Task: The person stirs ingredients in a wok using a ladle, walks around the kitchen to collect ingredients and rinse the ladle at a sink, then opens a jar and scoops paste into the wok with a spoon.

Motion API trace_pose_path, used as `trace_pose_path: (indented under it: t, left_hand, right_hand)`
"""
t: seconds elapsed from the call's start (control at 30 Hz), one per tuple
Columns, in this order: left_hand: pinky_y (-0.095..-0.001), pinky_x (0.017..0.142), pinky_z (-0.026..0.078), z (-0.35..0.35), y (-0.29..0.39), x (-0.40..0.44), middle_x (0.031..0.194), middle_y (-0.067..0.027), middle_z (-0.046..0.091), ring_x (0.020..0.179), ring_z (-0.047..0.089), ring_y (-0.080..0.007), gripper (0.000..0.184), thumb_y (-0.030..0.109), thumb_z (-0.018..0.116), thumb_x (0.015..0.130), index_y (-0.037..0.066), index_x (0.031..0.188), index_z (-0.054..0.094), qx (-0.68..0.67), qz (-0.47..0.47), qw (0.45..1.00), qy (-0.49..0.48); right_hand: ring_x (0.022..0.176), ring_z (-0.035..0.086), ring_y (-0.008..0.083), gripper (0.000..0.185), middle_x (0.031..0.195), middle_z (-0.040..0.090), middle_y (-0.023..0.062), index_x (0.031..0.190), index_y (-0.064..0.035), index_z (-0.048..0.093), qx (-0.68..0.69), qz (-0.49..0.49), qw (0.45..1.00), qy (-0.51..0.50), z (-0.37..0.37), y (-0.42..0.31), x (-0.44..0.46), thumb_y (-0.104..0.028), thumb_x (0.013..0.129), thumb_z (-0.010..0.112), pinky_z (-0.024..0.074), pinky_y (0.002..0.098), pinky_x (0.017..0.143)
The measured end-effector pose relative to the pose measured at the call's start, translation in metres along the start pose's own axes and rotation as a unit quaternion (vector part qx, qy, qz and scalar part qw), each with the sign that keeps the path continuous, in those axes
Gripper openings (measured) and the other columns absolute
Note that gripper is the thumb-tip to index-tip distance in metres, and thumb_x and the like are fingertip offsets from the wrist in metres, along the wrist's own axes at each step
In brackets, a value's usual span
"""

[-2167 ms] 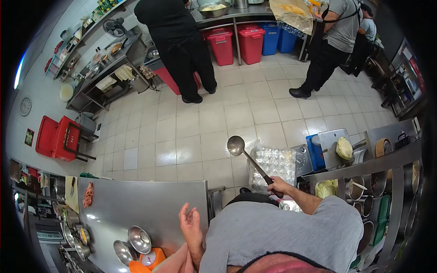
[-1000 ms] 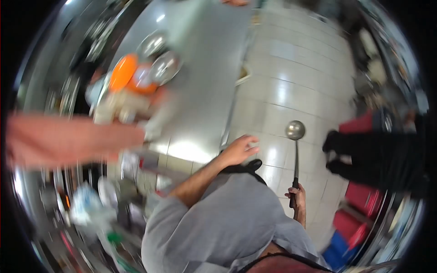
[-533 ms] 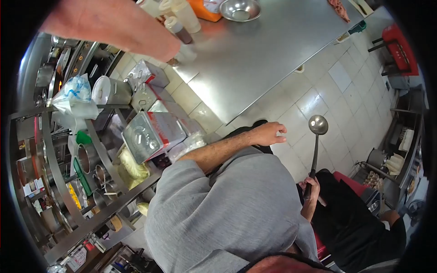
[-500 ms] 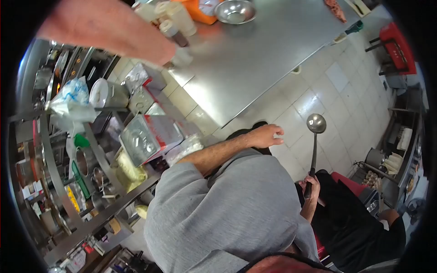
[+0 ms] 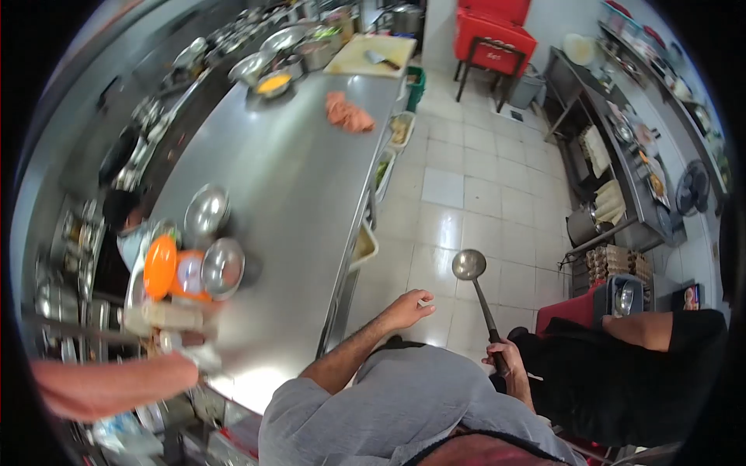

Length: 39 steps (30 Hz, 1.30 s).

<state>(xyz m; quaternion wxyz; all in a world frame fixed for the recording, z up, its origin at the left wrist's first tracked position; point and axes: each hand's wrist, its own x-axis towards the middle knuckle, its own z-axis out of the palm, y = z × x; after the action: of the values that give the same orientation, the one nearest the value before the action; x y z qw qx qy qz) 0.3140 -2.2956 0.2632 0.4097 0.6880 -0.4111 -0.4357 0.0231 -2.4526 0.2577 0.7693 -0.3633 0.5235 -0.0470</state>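
Observation:
My right hand [image 5: 507, 358] is wrapped round the dark handle of a long metal ladle [image 5: 469, 265]. The ladle's round bowl points away from me, above the tiled floor. My left hand [image 5: 410, 308] is raised in front of my grey shirt, fingers apart and holding nothing. It is close to the long edge of a steel worktable [image 5: 287, 179], but not touching it. At the table's near end are an orange kitchen scale [image 5: 189, 276] and a metal bowl [image 5: 223, 268]. Another metal bowl [image 5: 207, 210] lies just beyond.
A person in black [image 5: 598, 373] is close on my right. At the left edge, a blurred pink arm-like shape [image 5: 116, 386] crosses the view. A knife [image 5: 381, 60] lies on a cutting board [image 5: 353, 56] at the table's far end. Tiled floor [image 5: 443, 194] runs between table and right-hand shelves.
My view has swung right, bringing the far end of the worktable and the aisle into sight. The ladle stays in my right hand. My left hand remains raised and empty.

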Motion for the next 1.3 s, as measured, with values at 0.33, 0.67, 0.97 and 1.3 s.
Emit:
trace_pose_path:
  t: [0.33,0.67,0.97,1.3]
  left_hand:
    - [-0.0301,0.078,0.048,-0.031,0.016,0.216,0.104,-0.0091,0.060,0.087,0.058,-0.0163,0.040,0.029,0.060,0.085,0.000,0.112,0.054,-0.068,0.005,0.996,-0.048]
    - [-0.0289,0.080,0.046,-0.116,0.086,0.422,0.102,-0.0067,0.060,0.088,0.056,-0.0137,0.039,0.027,0.060,0.086,0.001,0.114,0.054,-0.072,-0.049,0.995,0.052]
    - [-0.0278,0.080,0.045,-0.217,0.087,0.632,0.105,-0.0058,0.058,0.087,0.057,-0.0130,0.039,0.025,0.060,0.087,0.001,0.116,0.052,-0.158,-0.060,0.985,0.031]
    - [-0.0286,0.081,0.046,-0.349,0.171,0.919,0.107,-0.0076,0.057,0.089,0.055,-0.0137,0.041,0.029,0.059,0.087,0.000,0.116,0.051,-0.044,0.043,0.994,-0.089]
  right_hand:
    - [0.043,0.049,0.0193,0.011,0.062,0.047,0.0088,0.074,0.0009,0.050,0.078,0.053,0.994,0.050,-0.031,-0.119,0.146,-0.002,0.068,0.058,0.0542,0.0393,0.056]
    - [0.046,0.050,0.0178,0.012,0.063,0.049,0.0063,0.076,-0.0018,0.049,-0.048,-0.007,0.998,-0.037,0.027,-0.390,0.330,-0.005,0.069,0.059,0.0543,0.0382,0.059]
    - [0.044,0.050,0.0159,0.023,0.061,0.050,0.0062,0.089,0.0001,0.047,0.032,-0.029,0.982,-0.181,0.103,-0.589,0.480,-0.003,0.069,0.057,0.0516,0.0387,0.065]
    - [0.043,0.050,0.0168,0.024,0.062,0.050,0.0065,0.088,-0.0006,0.046,0.057,-0.027,0.996,-0.069,0.120,-0.765,0.613,-0.003,0.068,0.058,0.0524,0.0364,0.055]
